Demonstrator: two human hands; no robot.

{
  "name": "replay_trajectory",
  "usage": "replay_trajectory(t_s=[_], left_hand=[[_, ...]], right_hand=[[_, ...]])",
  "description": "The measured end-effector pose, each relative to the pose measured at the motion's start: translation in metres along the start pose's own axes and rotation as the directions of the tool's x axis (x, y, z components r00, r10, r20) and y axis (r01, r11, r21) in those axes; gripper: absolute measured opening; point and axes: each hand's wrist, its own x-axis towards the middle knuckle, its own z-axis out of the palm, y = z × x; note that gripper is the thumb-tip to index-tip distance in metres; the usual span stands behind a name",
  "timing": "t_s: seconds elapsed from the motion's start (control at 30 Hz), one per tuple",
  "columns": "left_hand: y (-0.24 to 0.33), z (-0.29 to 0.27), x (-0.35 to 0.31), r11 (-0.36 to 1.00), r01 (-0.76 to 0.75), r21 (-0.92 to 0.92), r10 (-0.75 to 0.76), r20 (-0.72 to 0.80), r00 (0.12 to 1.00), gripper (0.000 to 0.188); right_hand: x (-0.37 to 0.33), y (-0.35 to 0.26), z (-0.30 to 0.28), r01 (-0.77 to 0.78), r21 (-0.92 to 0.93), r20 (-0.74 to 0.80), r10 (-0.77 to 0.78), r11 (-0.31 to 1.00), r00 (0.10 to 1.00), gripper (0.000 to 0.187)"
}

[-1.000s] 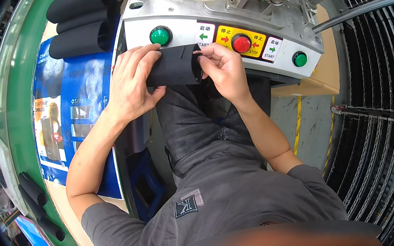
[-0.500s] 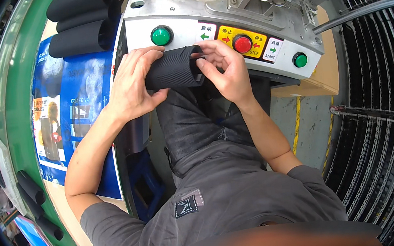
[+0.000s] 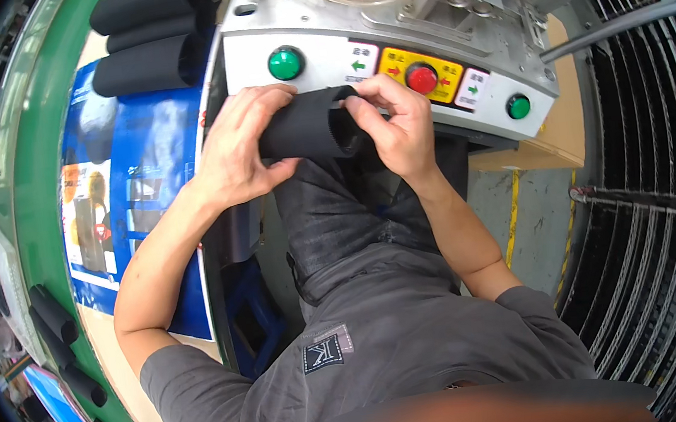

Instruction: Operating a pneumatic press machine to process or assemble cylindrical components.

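A black hollow sleeve with a fine ribbed surface (image 3: 300, 127) lies sideways between my hands, above my lap and in front of the machine. My left hand (image 3: 245, 145) wraps its left end, thumb below and fingers over the top. At the right end, my right hand (image 3: 397, 125) pinches the rim of the opening between thumb and fingers. The dark inside of the sleeve shows beside my right thumb. Whether anything small sits in that pinch is hidden.
A metal machine (image 3: 317, 26) stands ahead, its front carrying a green button (image 3: 285, 63), a red button (image 3: 421, 79) and another green button (image 3: 519, 106). More black sleeves (image 3: 146, 66) lie on the left bench over a blue printed sheet (image 3: 155, 140). Wire racks (image 3: 652, 258) stand right.
My view has shifted slightly, so the machine and bench sit a little further right. The sleeve has turned a little in my hands, and the slit on its top no longer shows.
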Motion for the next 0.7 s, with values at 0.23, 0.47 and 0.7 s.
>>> replay_trajectory(t_s=[0.23,0.47,0.7], left_hand=[[0.017,-0.01,0.002,0.965,0.124,-0.232,-0.127,0.003,0.992,0.072],[0.022,-0.067,0.029,-0.083,0.046,-0.995,-0.654,0.09,0.752,0.059],[0.016,-0.099,0.048,0.147,0.035,-0.988,-0.748,-0.088,0.657,0.06]], right_hand=[[-0.008,0.002,-0.013,-0.122,0.35,-0.005,0.132,0.929,0.991,0.03],[-0.042,0.041,-0.03,-0.43,0.285,0.48,0.261,0.857,0.837,0.03],[-0.081,0.158,-0.008,-0.571,0.087,0.552,0.438,0.816,0.71,0.025]])
